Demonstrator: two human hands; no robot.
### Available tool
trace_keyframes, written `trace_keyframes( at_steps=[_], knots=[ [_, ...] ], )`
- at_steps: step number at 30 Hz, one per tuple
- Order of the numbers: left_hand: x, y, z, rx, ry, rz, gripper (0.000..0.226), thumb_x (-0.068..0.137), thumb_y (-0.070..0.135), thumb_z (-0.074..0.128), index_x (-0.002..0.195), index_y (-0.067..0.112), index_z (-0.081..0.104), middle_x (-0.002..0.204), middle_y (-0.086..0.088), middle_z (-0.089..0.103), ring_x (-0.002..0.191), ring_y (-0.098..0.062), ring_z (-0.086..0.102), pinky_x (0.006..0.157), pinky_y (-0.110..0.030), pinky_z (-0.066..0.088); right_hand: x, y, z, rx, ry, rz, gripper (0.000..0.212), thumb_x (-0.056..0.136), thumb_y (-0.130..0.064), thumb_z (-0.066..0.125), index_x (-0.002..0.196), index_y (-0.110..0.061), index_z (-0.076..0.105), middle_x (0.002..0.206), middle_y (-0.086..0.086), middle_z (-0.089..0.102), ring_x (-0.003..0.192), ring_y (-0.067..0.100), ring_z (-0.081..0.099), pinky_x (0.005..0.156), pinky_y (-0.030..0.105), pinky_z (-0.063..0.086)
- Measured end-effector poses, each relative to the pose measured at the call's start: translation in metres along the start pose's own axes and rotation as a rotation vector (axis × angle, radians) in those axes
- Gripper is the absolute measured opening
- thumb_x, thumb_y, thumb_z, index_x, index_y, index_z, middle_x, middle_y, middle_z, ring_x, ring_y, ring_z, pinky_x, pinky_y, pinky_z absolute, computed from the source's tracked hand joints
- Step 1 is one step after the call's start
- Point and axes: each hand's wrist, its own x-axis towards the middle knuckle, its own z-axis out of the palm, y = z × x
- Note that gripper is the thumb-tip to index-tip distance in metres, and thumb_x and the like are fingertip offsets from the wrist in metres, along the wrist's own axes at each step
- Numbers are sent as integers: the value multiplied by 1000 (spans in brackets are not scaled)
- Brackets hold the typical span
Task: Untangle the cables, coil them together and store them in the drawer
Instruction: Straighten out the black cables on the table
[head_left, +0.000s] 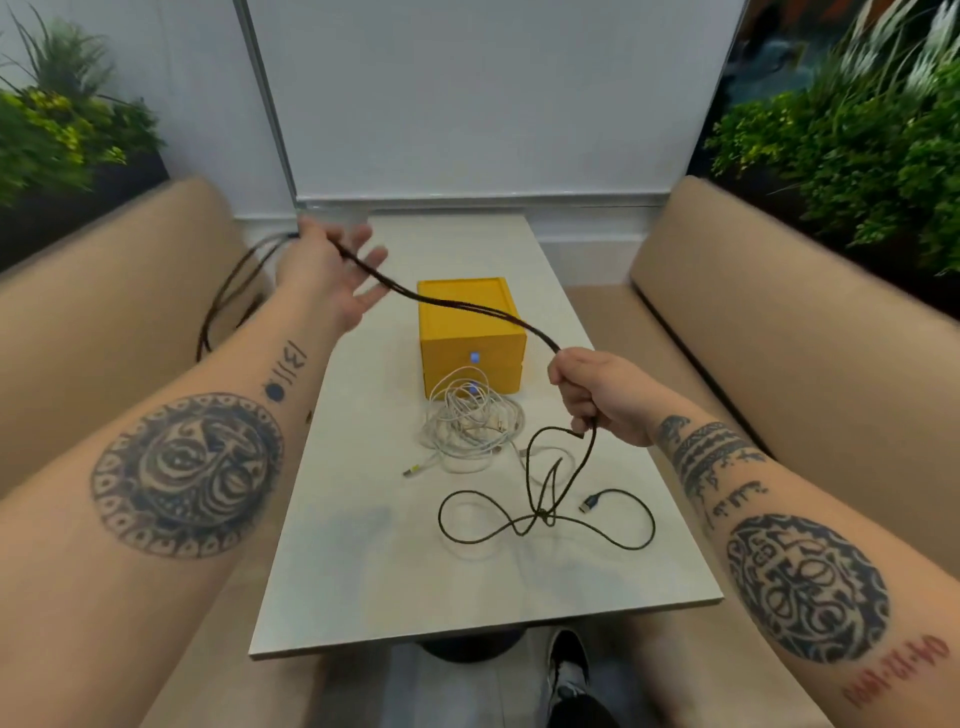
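Observation:
A black braided cable (467, 304) stretches in several strands between my two hands above the table. My left hand (337, 275) is raised at the far left, fingers spread, with the strands draped over the palm and thumb and hanging down behind it. My right hand (597, 395) is closed around the strands, and the rest of the black cable falls from it into loose loops on the table, ending in a blue-tipped plug (589, 503). A tangled heap of white cables (470, 421) lies in front of the yellow drawer box (467, 322), whose two drawers are closed.
The narrow pale table (363, 571) runs away from me between two tan upholstered benches (779, 312). Planters with green foliage (857, 130) stand behind both benches. A white wall panel closes off the far end. My shoe shows under the table's near edge.

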Motion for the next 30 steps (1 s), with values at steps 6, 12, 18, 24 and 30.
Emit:
trace_keyframes(
  at_steps=[6,12,18,24,30],
  knots=[
    [-24,-53,-15,132,-85,-214,70,99,66,32,152,21,33,130,-1,66,106,-30,68,76,-49,60,3,-48,9,148,98,-114,28,105,-27,40,82,-19,55,59,-5,31,52,13,26,55,29,36],
    [-84,-86,16,485,-639,-134,64,93,73,40,146,39,46,140,6,59,123,-21,62,97,-48,51,14,-87,38,94,87,-181,25,103,-22,42,91,-16,64,61,-4,37,56,14,31,55,27,40],
    [-103,-96,23,828,-832,-53,47,100,26,61,144,22,44,120,-4,66,82,-26,73,84,-45,58,19,-111,41,233,156,-224,30,107,-24,38,100,-19,67,68,-5,39,60,11,36,61,28,41],
    [-89,-98,-10,1106,-717,40,31,104,34,51,87,13,66,58,4,42,51,-13,42,52,-22,44,9,-149,8,500,498,-332,31,106,-23,33,96,-18,62,62,-7,37,50,8,30,51,23,30],
    [-56,-91,-80,1018,-370,-7,43,99,46,57,75,11,58,55,0,36,49,-16,31,57,-29,37,13,-137,-33,337,788,-269,31,99,-24,34,91,-28,63,82,-5,47,69,14,43,57,29,38]
  ],
)
